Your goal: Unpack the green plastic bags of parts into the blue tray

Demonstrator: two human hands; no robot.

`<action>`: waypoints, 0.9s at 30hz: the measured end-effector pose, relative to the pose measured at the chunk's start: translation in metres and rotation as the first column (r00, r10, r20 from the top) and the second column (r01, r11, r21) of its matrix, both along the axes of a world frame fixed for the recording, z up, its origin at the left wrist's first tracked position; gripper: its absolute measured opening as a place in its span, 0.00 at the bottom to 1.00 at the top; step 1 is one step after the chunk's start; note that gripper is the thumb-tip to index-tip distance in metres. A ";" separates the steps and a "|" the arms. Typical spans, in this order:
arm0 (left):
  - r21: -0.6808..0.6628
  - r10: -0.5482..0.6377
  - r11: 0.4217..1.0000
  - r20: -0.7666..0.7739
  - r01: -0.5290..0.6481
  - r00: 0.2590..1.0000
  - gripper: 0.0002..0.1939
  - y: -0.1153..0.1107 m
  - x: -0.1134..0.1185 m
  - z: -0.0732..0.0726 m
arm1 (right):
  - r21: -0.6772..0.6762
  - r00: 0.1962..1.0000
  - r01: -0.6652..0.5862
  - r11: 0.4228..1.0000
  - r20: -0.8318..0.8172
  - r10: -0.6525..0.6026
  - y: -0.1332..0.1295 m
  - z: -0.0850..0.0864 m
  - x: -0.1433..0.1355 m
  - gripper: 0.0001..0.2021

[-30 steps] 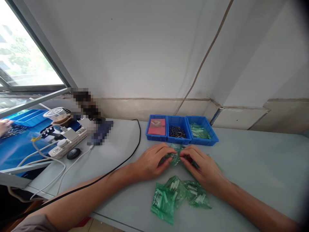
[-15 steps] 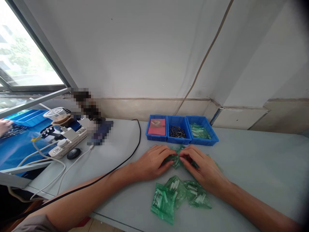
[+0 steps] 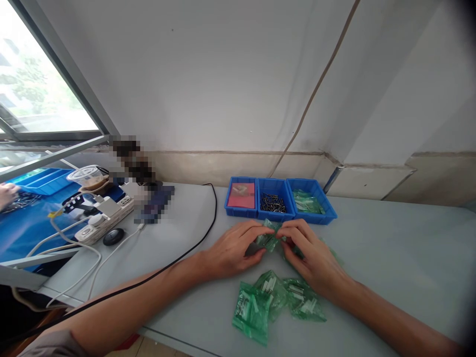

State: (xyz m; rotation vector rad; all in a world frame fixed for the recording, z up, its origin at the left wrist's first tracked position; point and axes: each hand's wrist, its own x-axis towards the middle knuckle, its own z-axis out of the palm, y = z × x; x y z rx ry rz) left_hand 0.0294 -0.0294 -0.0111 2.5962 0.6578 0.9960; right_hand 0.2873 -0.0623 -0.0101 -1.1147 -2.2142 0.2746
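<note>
Between my two hands, just in front of the blue bins, is a green plastic bag [image 3: 268, 240]. My left hand [image 3: 237, 248] holds its left side, fingers curved round it. The fingertips of my right hand [image 3: 311, 253] pinch the bag's right side. More green plastic shows partly behind my right hand. Closer to the table's front edge lie filled green bags: one with small metal parts [image 3: 252, 311], one with white pieces [image 3: 273, 290] and another [image 3: 305, 300] at the right.
Three joined blue bins hold a red card [image 3: 241, 195], dark screws [image 3: 272, 203] and green bags [image 3: 307, 202]. A black cable [image 3: 193, 246] crosses my left forearm. At left are a power strip [image 3: 89, 232], a black disc [image 3: 113, 236], a cup [image 3: 87, 176] and another person's hand [image 3: 7, 194].
The bag between my hands has shifted slightly and been lifted a little. My right fingers have moved up, and the left thumb has bent slightly inward.
</note>
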 end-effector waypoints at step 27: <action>0.163 0.074 0.983 0.062 -0.083 0.995 0.14 0.005 0.004 -0.005 | -0.034 0.998 0.031 0.999 -0.051 -0.033 -0.002 -0.001 0.002 0.04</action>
